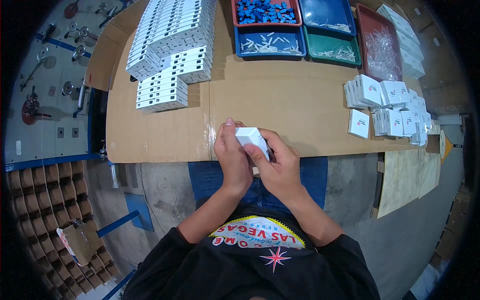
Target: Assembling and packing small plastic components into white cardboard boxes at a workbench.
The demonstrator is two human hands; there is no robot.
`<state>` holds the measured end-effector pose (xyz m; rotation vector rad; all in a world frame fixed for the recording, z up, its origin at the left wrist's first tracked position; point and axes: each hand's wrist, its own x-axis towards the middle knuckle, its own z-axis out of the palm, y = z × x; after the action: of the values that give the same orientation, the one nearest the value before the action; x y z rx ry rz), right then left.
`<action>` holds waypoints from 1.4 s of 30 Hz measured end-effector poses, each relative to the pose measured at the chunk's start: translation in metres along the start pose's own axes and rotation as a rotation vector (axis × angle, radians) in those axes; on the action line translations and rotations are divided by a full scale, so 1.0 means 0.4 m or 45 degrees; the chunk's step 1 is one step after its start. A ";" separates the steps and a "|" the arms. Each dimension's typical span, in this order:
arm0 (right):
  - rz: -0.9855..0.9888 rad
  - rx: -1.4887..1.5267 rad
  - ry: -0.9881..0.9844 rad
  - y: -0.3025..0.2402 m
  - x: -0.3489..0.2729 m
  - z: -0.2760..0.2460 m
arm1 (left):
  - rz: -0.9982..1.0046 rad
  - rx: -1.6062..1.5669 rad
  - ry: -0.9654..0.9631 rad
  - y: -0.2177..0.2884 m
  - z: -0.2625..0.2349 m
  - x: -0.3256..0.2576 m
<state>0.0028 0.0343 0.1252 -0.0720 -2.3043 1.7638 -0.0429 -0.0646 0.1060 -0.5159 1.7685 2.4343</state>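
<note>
Both my hands hold a small white plastic box [248, 135] just above the near edge of the cardboard-covered table [260, 95]. The fingers of my left hand [234, 159] wrap round its left side, with the thumb pointing up. My right hand [281, 162] is closed on its right side, the thumb pressed on the near face. My fingers hide much of the box. Ahead on the left stand tall stacks of white plastic housings [165, 95]. To the right, several white square covers [359, 123] with small printed marks are piled and lean on each other.
At the back are a red tray [267, 25] of blue parts, a blue tray [272, 57] and a green tray [334, 62] of small white pieces, another blue tray [327, 9], and a dark red tray [366, 15] of clear pieces. A divided cardboard crate [47, 190] stands lower left.
</note>
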 end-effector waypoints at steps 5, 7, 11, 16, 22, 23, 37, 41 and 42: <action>-0.032 0.311 0.011 0.012 -0.026 0.012 | -0.314 -0.585 -0.013 0.031 -0.001 0.006; -0.188 0.359 0.177 0.014 -0.014 0.017 | -0.257 -0.450 0.012 0.016 0.009 0.013; -0.359 0.187 0.018 0.012 0.004 -0.006 | 0.673 0.164 0.263 0.041 0.011 0.034; -0.437 0.108 0.050 0.014 0.004 0.017 | 0.595 -0.184 -0.149 0.026 -0.003 0.040; -0.464 -0.047 0.090 0.011 0.011 0.019 | 0.467 -0.127 0.076 0.014 0.016 0.039; -0.448 -0.056 0.098 0.010 0.010 0.021 | 0.418 -0.163 0.083 0.013 0.017 0.039; -0.140 0.448 0.161 0.077 -0.031 0.010 | 0.103 -0.169 0.056 0.014 -0.003 0.056; -0.192 0.161 0.042 0.060 -0.014 -0.032 | 0.523 0.137 -0.343 0.036 -0.036 0.036; -0.246 0.144 0.045 0.062 -0.012 -0.034 | 0.642 0.250 -0.408 0.021 -0.056 0.048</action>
<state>0.0076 0.0530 0.1039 0.1336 -2.1041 1.7749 -0.0582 -0.0906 0.1015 0.3658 2.1465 2.3958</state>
